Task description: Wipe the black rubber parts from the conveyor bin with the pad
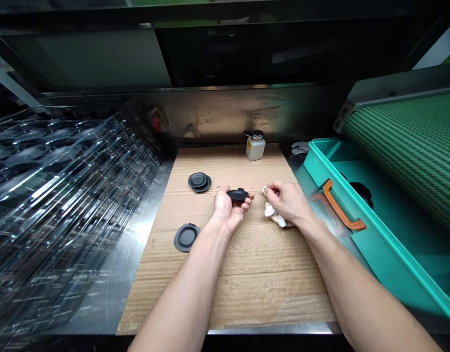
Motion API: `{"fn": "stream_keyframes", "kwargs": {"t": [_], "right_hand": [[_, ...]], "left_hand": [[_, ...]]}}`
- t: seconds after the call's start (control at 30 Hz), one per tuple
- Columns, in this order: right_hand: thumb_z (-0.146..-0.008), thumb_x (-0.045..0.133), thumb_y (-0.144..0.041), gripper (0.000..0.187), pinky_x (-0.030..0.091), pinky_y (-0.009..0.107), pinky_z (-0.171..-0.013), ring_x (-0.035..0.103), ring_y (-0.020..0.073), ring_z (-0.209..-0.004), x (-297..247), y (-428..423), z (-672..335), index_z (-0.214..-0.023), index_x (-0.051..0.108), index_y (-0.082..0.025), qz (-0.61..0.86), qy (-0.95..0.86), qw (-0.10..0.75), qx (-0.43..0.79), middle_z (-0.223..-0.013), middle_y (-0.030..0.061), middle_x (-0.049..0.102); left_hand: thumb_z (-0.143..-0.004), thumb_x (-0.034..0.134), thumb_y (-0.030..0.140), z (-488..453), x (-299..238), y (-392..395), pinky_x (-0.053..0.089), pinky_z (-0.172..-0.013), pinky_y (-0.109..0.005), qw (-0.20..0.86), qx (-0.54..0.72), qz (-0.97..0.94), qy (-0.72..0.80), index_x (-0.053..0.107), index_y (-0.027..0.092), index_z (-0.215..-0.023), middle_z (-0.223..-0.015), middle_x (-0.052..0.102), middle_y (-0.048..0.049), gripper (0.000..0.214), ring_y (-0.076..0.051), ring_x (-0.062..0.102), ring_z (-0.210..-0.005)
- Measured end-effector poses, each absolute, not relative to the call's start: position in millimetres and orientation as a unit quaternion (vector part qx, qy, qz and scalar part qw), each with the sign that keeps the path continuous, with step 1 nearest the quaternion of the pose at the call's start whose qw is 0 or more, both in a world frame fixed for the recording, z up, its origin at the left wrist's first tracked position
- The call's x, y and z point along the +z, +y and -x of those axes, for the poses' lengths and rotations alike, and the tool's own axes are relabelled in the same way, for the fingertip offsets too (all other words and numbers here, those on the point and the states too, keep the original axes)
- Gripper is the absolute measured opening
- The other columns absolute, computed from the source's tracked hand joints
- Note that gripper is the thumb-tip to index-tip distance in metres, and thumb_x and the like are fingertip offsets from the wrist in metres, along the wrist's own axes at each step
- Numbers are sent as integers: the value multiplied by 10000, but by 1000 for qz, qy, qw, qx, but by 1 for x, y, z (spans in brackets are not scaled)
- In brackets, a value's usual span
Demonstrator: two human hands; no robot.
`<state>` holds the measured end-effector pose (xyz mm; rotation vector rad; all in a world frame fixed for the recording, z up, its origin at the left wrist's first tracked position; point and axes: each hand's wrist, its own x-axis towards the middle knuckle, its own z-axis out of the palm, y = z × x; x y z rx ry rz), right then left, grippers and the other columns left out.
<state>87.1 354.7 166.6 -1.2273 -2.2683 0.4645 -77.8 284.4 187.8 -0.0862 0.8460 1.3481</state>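
Note:
My left hand (226, 209) holds a round black plastic cap (238, 195), tilted so that I see it nearly edge-on, with a small tab on its rim. To its right, my right hand (289, 201) is closed in a pinch on a small white wad (264, 190), apart from the cap. Below that hand lie more white wads (274, 215), partly hidden, on what looks like a round dish. Two overlapping black caps (198, 181) rest left of my left hand. Another black cap (186, 237) lies nearer, beside my left forearm.
Cardboard (254, 283) covers the metal bench. A white bottle with a metal top (255, 146) stands at its back. Clear plastic trays (81, 195) are stacked left. At right are a teal bin (389, 266) with an orange handle (344, 208), a green conveyor belt (411, 132) and grey gloves (300, 147).

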Motion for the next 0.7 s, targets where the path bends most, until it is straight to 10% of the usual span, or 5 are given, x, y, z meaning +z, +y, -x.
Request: {"fn": "stream_keyframes", "kwargs": {"t": [0.23, 0.7], "right_hand": [[-911, 492, -316, 214, 401, 241, -631, 596, 140, -678, 182, 340, -80, -907, 673, -201, 381, -831, 332, 232, -783, 14, 677], [-857, 509, -210, 172, 384, 222, -598, 583, 126, -629, 183, 339, -83, -747, 640, -206, 326, -891, 216, 229, -654, -13, 661]], "left_hand": [[-932, 240, 426, 62, 175, 285, 353, -341, -198, 634, 611, -67, 469, 477, 121, -867, -603, 609, -123, 391, -140, 517, -405], [-896, 317, 589, 47, 161, 280, 302, -290, -208, 538, 534, -307, 575, 541, 155, -803, -529, 603, -46, 497, -120, 486, -321]]}}
